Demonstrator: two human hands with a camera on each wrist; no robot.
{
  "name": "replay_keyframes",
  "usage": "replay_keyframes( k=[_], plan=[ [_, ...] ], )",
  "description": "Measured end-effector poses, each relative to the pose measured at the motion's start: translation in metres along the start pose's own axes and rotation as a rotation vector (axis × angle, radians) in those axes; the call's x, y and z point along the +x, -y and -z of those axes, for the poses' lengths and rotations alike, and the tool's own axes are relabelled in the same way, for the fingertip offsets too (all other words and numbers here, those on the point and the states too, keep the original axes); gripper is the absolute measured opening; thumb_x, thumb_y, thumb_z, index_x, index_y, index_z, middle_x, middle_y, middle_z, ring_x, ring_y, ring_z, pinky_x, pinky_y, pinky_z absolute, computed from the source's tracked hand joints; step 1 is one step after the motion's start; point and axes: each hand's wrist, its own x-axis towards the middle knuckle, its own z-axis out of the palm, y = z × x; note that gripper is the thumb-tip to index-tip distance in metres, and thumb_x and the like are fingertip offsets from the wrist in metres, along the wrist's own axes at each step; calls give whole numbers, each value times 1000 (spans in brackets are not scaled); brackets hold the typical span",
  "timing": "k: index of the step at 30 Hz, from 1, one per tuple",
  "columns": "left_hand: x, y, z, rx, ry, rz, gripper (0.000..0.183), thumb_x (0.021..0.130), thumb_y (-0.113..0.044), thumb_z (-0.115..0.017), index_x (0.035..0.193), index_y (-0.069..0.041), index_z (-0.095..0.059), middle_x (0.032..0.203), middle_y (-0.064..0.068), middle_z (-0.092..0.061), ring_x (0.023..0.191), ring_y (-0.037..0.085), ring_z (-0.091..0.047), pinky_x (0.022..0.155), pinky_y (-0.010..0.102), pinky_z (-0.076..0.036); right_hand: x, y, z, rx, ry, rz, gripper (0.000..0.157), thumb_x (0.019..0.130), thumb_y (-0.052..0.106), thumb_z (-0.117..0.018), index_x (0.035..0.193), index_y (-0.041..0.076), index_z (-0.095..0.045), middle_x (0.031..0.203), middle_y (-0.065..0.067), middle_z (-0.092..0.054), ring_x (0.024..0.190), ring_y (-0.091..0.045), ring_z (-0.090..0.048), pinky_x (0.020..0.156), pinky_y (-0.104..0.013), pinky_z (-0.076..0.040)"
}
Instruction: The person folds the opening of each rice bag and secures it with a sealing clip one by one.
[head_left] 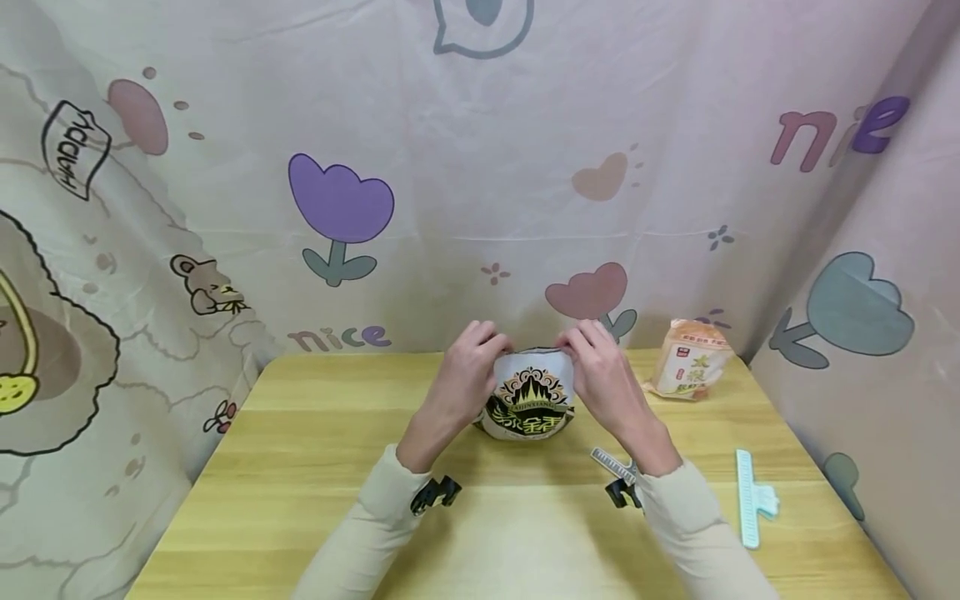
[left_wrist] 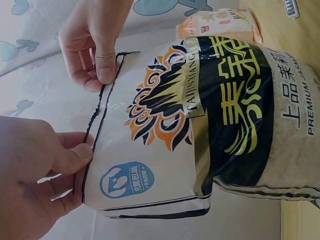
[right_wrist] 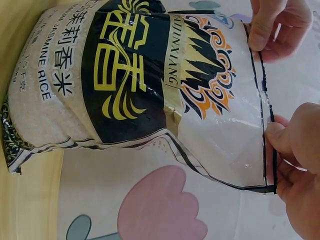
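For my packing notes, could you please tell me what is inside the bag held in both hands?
Pale grains show through the lower part of the bag, which is labelled jasmine rice. The dark printed band hides whatever lies behind it.

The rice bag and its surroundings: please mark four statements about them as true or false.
1. The left grip and right grip pinch the top edge of the rice bag. True.
2. The turquoise clip is clamped on the rice bag. False: it lies on the table.
3. In the head view, the small package is left of the rice bag. False: it is right.
4. JASMINE RICE is printed on the rice bag. True.
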Motion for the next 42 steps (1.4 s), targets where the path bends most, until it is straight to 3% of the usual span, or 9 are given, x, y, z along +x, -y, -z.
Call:
replay_keyframes(
  k=[11, 28, 42],
  plan=[
    [-17, -9, 22, -28, 7, 39, 45, 70, 31, -63, 93, -6, -74, 89, 1, -59, 86, 18, -52, 72, 25, -50, -4, 24, 5, 35, 29, -3, 23, 87, -18, -63, 98, 1, -68, 96, -7, -62, 90, -24, -59, 77, -32, -55],
    [-42, -19, 41, -87, -18, 60, 36, 79, 27, -63, 91, -5, -75, 87, 1, -61, 85, 16, -52, 71, 24, -49, -12, 53, 14, 103, 62, 3, 20, 92, -14, -60, 99, 4, -68, 97, -3, -63, 90, -20, -58, 82, -29, -56],
    [-53, -24, 44, -132, -83, 56, 35, 80, 27, -65, 92, -4, -75, 90, 1, -62, 90, 14, -54, 76, 21, -53, -17, 62, 15, 119, 74, -33, 25, 89, -16, -61, 102, 4, -68, 99, -3, -62, 93, -19, -59, 82, -28, -55]
  ],
)
